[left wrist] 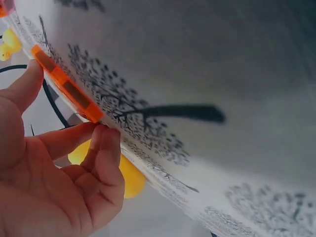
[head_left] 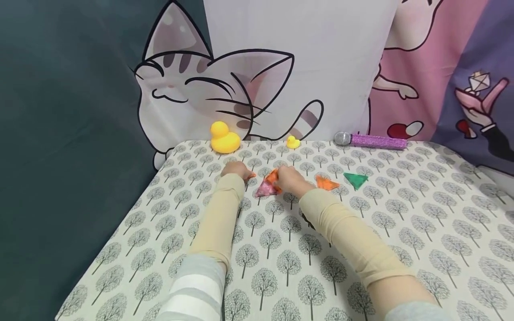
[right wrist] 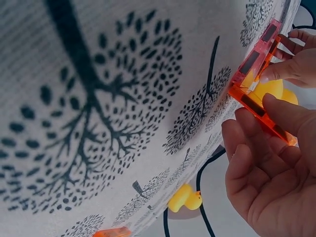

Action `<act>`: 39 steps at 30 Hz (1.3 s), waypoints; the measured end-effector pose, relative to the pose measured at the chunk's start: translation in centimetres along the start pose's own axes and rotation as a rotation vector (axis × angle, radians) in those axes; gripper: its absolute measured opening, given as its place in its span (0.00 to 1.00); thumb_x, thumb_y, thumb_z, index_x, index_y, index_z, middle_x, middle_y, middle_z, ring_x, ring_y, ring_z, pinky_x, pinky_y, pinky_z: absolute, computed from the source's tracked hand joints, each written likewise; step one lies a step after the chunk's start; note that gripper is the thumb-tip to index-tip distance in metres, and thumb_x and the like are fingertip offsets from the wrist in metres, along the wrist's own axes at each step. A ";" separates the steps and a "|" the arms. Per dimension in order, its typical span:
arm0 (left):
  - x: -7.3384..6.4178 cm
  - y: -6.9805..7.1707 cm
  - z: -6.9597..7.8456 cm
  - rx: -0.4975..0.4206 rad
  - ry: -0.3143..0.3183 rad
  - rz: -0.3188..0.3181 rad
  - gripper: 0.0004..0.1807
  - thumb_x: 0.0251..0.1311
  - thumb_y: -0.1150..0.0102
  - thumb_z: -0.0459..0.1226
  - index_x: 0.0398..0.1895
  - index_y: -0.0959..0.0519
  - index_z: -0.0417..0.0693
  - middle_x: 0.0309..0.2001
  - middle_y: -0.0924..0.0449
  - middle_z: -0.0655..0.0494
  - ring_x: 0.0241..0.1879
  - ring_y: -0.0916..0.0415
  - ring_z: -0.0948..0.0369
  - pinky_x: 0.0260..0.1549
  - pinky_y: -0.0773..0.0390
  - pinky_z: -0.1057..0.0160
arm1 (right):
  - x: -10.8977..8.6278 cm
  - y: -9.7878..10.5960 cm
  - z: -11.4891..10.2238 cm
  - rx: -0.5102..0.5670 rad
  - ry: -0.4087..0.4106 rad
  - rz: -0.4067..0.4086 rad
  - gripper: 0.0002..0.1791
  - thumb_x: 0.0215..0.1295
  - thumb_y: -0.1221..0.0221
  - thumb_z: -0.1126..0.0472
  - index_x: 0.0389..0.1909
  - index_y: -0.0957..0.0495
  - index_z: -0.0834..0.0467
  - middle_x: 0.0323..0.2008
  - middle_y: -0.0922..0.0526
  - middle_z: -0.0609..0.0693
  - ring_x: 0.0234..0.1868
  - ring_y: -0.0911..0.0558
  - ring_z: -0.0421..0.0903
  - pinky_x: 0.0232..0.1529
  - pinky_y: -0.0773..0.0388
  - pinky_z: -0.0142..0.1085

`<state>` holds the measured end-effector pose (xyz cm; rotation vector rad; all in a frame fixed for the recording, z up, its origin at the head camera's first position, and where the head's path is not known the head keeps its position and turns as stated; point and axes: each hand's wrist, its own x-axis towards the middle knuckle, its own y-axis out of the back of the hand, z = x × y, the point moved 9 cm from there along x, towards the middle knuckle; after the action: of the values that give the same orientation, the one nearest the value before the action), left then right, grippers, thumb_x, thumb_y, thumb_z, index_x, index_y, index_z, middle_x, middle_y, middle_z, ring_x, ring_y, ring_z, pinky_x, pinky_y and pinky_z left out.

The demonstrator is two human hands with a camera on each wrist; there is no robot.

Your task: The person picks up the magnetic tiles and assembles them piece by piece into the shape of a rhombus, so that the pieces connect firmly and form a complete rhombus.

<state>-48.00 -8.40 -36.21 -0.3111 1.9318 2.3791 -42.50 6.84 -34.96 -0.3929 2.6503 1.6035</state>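
Observation:
My left hand [head_left: 236, 170] pinches an orange magnetic tile [left wrist: 66, 84] between thumb and fingertips, on edge close over the cloth. Just to its right, my right hand [head_left: 291, 179] grips another orange magnetic tile [right wrist: 264, 114] by its outer side, tilted up. A pink triangular magnetic tile [head_left: 266, 188] stands between the hands, its end right at the corner of the right hand's tile. Dark magnet strips show along the pink and orange edges in the right wrist view. In the head view, my fingers hide part of both orange tiles.
Right of my right hand lie an orange tile [head_left: 326, 183] and a green triangular tile [head_left: 356, 179]. Along the back edge stand a large yellow duck [head_left: 225, 139], a small yellow duck [head_left: 293, 142] and a purple microphone [head_left: 373, 141]. A tree-print cloth [head_left: 289, 263] covers the table.

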 end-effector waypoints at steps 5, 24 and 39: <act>-0.5 0.6 0.4 -0.042 0.002 0.056 0.25 0.44 0.39 0.54 0.34 0.22 0.42 0.43 0.25 0.46 0.39 0.28 0.52 0.35 0.26 0.58 | 0.0 0.0 -0.2 -0.024 0.001 0.012 0.04 0.56 0.45 0.64 0.27 0.25 0.61 0.23 0.23 0.51 0.22 0.26 0.44 0.23 0.28 0.32; -1.2 1.6 0.2 -0.198 -0.039 0.012 0.22 0.40 0.35 0.36 0.40 0.27 0.37 0.41 0.26 0.46 0.36 0.29 0.54 0.37 0.27 0.63 | 0.3 0.2 0.2 -0.100 -0.021 0.038 0.05 0.55 0.44 0.62 0.25 0.29 0.60 0.23 0.25 0.52 0.22 0.28 0.45 0.23 0.29 0.34; -4.1 1.1 3.2 -0.135 -0.220 -0.090 0.13 0.39 0.44 0.26 0.33 0.26 0.34 0.33 0.25 0.46 0.21 0.30 0.60 0.16 0.29 0.69 | 0.3 0.0 0.1 -0.055 -0.012 0.026 0.04 0.54 0.45 0.64 0.26 0.28 0.61 0.22 0.24 0.52 0.21 0.27 0.45 0.22 0.28 0.33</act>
<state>-44.57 -5.23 -33.71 -0.1327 1.6332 2.3773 -42.77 6.87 -35.08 -0.3507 2.6176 1.6835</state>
